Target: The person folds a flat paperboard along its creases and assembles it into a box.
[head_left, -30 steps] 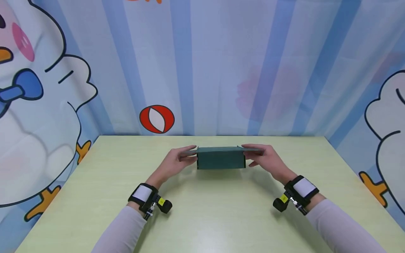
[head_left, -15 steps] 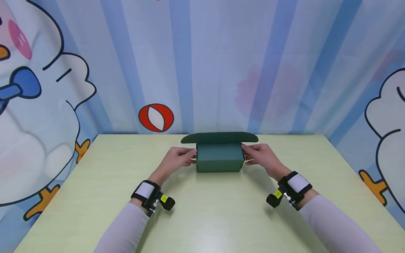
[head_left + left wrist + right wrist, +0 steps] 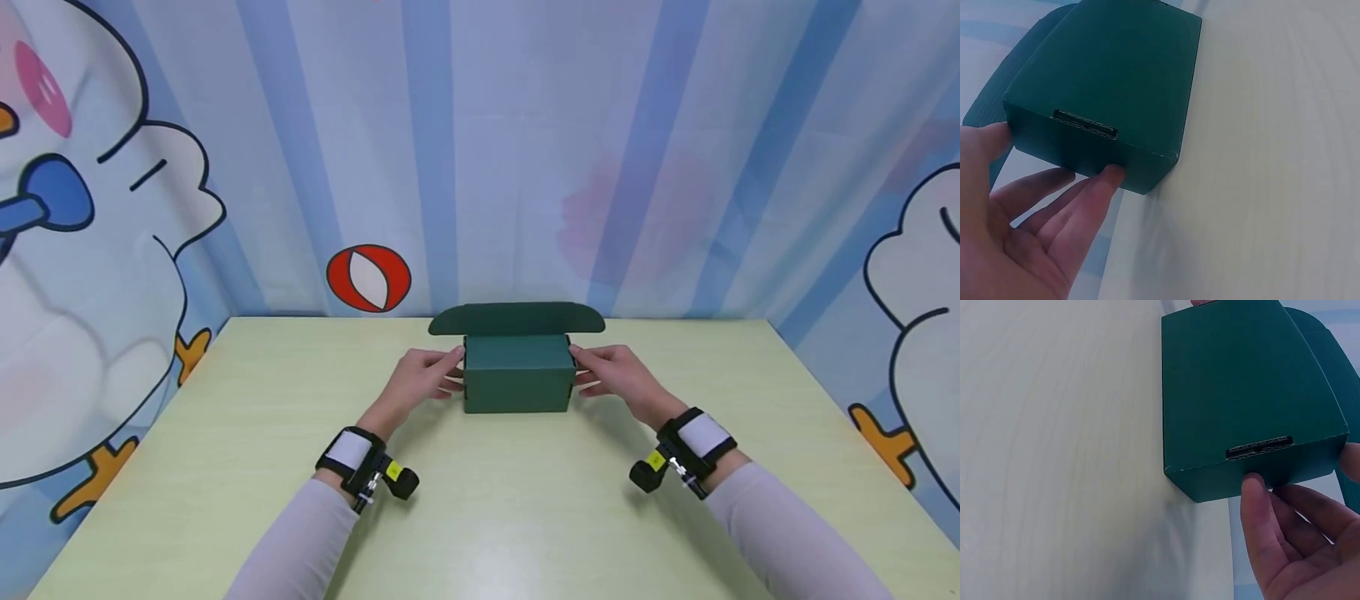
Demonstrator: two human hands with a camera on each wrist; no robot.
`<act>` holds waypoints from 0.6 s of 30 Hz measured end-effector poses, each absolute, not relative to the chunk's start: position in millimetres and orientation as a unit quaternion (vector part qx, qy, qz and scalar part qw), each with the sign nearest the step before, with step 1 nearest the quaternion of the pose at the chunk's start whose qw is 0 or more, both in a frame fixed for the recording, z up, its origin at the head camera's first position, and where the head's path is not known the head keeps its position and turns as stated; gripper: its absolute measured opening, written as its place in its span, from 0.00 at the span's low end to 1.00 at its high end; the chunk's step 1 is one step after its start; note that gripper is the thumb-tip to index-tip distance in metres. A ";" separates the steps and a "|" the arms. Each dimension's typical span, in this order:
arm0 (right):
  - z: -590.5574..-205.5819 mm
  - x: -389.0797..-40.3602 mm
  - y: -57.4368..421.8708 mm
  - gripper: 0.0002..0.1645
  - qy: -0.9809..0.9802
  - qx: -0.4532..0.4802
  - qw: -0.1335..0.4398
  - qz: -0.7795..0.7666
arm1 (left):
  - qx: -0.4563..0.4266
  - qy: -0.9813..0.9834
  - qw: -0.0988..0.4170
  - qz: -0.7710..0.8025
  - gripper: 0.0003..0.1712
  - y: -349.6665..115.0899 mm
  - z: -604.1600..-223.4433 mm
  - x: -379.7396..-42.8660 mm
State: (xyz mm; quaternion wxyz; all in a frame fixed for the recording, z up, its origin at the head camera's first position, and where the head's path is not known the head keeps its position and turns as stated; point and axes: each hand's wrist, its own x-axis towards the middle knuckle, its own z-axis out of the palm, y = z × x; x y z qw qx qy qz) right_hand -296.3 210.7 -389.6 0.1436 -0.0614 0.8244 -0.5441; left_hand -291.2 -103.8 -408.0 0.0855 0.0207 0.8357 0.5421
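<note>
A dark green cardboard box is between my two hands near the back of the table. Its lid flap, with rounded ends, stands up along the far side. My left hand holds the box's left end, thumb near the upper back corner and fingers lower down. At the opposite end my right hand holds it in a similar way. In the left wrist view, a narrow slot shows along an edge of the box, above the fingertips. The inside of the box is hidden.
The pale wooden table reaches back to a striped blue curtain with cartoon figures printed on it. Camera straps are worn on both wrists, over which the lilac sleeves end.
The box has tipped so its top and front both show, and the flap now stands up behind it. My hands have shifted from the flap's ends to the box's ends.
</note>
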 end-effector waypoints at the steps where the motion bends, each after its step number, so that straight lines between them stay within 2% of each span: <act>1: -389.9 -296.6 210.7 0.37 0.824 -0.062 0.142 -0.545 | 0.022 0.835 0.084 0.543 0.31 -103.9 -408.1 -291.3; 12: -392.8 -295.1 217.2 0.38 0.823 -0.077 0.144 -0.544 | 0.055 0.833 0.085 0.545 0.32 -110.4 -412.3 -290.9; 18: -386.4 -294.2 232.6 0.35 0.827 -0.106 0.135 -0.535 | 0.059 0.840 0.038 0.538 0.32 -122.0 -405.0 -291.7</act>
